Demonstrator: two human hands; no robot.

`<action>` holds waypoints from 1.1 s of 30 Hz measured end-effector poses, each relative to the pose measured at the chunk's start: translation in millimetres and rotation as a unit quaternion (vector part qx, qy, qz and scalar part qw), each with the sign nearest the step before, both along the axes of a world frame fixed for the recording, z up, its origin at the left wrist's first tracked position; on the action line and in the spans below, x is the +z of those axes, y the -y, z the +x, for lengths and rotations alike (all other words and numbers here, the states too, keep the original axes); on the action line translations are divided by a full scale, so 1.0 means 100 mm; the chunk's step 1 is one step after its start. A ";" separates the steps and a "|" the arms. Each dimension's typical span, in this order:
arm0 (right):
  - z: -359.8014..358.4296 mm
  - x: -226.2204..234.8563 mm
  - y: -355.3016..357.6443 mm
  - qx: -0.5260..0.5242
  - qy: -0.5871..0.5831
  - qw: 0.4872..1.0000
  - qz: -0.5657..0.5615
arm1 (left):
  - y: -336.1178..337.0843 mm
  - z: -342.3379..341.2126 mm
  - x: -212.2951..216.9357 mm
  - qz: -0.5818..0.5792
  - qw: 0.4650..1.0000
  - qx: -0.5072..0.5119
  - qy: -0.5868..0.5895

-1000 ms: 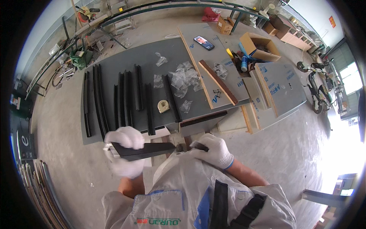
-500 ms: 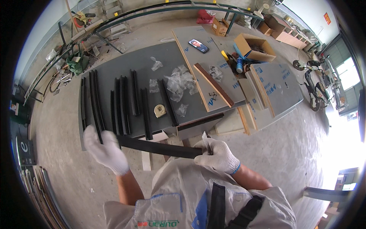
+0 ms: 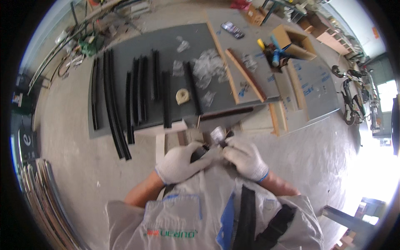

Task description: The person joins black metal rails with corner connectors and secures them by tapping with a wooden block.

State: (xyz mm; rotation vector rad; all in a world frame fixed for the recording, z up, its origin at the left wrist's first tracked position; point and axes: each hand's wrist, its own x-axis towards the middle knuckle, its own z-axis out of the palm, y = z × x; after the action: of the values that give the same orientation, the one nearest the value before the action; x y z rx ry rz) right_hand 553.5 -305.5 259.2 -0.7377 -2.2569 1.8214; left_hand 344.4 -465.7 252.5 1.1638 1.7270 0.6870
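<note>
A black piece (image 3: 197,155) sits between the left fingers (image 3: 201,163).

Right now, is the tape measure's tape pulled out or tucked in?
Tucked in, it seems: no strip of tape shows sticking out of the tape measure lying on the grey board.

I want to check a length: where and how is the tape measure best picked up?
I'd grip the tape measure across its rounded body, from near edge to far edge, coming down from the near side. One black strip lies close on its left and a second black strip on its right, seemingly leaving less room there.
</note>
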 end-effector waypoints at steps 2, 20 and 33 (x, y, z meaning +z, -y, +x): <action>-0.01 -0.08 -0.04 -0.007 -0.108 0.988 0.108 | -0.04 0.02 0.05 -0.015 1.000 -0.009 -0.008; -0.18 0.34 -0.01 0.062 -0.116 0.897 0.423 | 0.04 0.22 0.02 0.012 0.995 0.007 -0.098; -0.08 0.12 -0.20 -0.037 0.047 0.971 0.233 | 0.17 0.21 -0.08 0.069 0.997 0.022 -0.001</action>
State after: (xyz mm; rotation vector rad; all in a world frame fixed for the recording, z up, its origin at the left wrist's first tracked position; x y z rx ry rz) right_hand 545.2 -285.2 270.9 -0.8125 -2.5354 1.1709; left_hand 365.3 -482.2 245.0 1.2240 1.7323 0.8438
